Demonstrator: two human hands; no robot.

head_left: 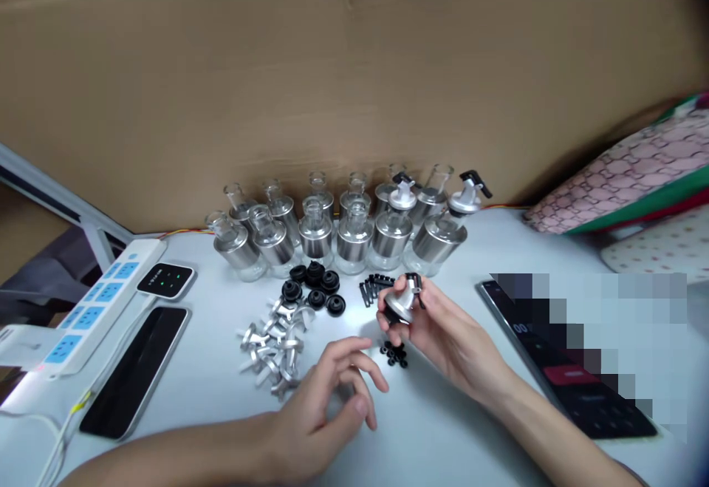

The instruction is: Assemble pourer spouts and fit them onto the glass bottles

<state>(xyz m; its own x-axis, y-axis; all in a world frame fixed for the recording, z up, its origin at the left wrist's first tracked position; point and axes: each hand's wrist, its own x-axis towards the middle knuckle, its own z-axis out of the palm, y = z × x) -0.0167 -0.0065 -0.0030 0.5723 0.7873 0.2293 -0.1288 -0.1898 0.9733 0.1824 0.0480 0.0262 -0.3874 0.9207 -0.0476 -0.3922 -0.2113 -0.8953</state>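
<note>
In the head view I see my right hand (pixel 437 324) just right of the frame's centre, raised a little over the white bench (pixel 454 428). Its fingers (pixel 413 333) are closed around a small silver metal pourer cap with a black spout lever (pixel 402 301); the cap sits at the fingertips, thumb on its near side, the black lever poking out toward the upper right. Directly below that cap, on the bench, lies a little cluster of small black rubber rings (pixel 394 355), apart from the fingers.

My left hand (pixel 326 398) rests lower, just left of centre, with its fingers (pixel 362 369) loosely curled and half spread, holding nothing that I can make out. Just to its upper left lies the heap of silver metal wing-shaped pieces (pixel 274 346), close to the fingertips but not touched.

Above that heap sits a group of round black rubber stoppers (pixel 315 287), and to their right a short row of black plastic levers (pixel 374 286). Along the cardboard wall (pixel 332 66) at the upper middle stand two rows of clear glass bottles with silver metal collars (pixel 337 228); the two at the right end carry pourer caps already.

At the left edge lie a white power strip with blue sockets (pixel 94 302) and a black phone (pixel 136 369).
</note>
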